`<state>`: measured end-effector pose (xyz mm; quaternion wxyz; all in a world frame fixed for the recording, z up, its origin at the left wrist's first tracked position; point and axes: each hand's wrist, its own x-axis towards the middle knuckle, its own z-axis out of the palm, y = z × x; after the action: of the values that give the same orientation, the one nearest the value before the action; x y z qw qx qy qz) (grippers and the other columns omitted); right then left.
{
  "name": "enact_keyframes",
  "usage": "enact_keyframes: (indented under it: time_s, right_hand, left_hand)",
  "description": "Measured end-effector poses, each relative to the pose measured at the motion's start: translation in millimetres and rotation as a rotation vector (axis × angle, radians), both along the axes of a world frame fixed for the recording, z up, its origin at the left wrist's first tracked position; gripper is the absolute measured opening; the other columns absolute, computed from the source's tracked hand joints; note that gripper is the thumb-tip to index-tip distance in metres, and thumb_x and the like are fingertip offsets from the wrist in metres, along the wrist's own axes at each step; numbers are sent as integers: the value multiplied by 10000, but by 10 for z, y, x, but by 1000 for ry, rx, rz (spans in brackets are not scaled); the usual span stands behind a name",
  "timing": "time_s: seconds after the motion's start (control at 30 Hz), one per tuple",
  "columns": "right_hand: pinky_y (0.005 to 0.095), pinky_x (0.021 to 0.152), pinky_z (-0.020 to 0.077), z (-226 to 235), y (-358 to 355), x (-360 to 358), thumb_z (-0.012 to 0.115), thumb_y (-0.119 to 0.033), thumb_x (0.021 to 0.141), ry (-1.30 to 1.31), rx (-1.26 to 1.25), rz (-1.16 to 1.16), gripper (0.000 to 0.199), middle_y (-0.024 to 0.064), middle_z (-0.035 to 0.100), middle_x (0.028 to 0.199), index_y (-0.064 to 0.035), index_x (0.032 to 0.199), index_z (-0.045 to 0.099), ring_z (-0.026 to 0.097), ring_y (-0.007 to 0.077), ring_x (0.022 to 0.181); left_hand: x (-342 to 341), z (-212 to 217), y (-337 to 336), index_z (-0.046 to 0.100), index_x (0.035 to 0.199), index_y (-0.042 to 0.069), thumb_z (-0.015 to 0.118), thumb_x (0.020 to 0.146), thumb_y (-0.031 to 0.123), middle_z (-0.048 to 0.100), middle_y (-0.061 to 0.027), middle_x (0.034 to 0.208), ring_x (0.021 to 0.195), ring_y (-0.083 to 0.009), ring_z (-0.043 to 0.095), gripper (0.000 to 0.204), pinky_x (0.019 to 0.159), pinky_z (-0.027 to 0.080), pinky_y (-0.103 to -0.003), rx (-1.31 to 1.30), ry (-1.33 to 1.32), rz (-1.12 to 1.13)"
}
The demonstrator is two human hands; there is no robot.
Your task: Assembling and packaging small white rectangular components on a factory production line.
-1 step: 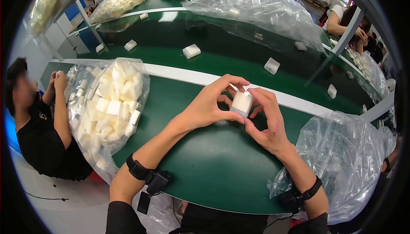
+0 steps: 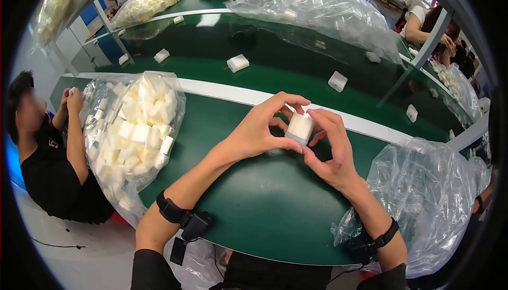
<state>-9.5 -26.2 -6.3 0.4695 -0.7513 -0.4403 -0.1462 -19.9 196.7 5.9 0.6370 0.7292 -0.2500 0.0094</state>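
Note:
A small white block with a greyish, translucent lower edge stays up over the green worktop, between the fingers of both hands. My left hand grips it from the left, with the thumb along the lower edge and the index finger arched over the top. From the right, my right hand closes on it with the index finger near its top corner and the thumb below. Fingers hide parts of its sides. To the left, a clear plastic bag is filled with cream-white blocks.
Beyond the white rail, several white pieces lie on a dark green belt, one of them ahead of my right hand. A crumpled clear bag covers the worktop's right side. Another person sits at the left; others work across the belt.

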Motion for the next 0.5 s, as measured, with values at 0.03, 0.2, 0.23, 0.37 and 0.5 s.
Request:
enact_keyframes:
  time_s: [0.03,0.2,0.23,0.37,0.5]
  right_hand:
    - [317,718,561,13,0,-4,744,21,772,-17,1,3,714,158,496,1360,-30,1433,478,637,247,965]
    - [285,671,559,-49,13,39,765,37,764,60,63,25,655,147,533,1302,-23,1376,542,636,197,881]
    - [268,642,554,-47,-5,40,772,42,762,84,94,30,636,139,545,1284,-24,1359,562,633,166,831]
    - [227,557,504,29,-43,-29,786,42,761,163,74,-11,615,117,569,1251,-30,1337,584,599,94,696]
    - [204,497,427,62,-41,-46,793,34,766,171,67,-50,597,103,586,1217,-31,1323,589,546,48,594]
  left_hand:
    - [-1,5,-5,552,1385,80,902,712,66,543,-49,1315,1101,-170,571,759,900,555,-326,-3,0,-4]
    - [10,-12,16,616,1315,80,920,694,93,567,-54,1303,1082,-180,581,691,848,577,-320,52,-87,29]
    - [8,-2,4,616,1315,80,920,694,93,567,-54,1303,1082,-180,581,691,848,577,-320,49,-91,25]
    - [-6,7,-14,632,1283,74,908,712,95,591,-60,1261,1050,-178,587,635,824,588,-319,52,-143,32]
    - [-37,51,-41,646,1247,61,898,728,99,594,-63,1261,1013,-160,591,578,797,593,-305,44,-95,48]
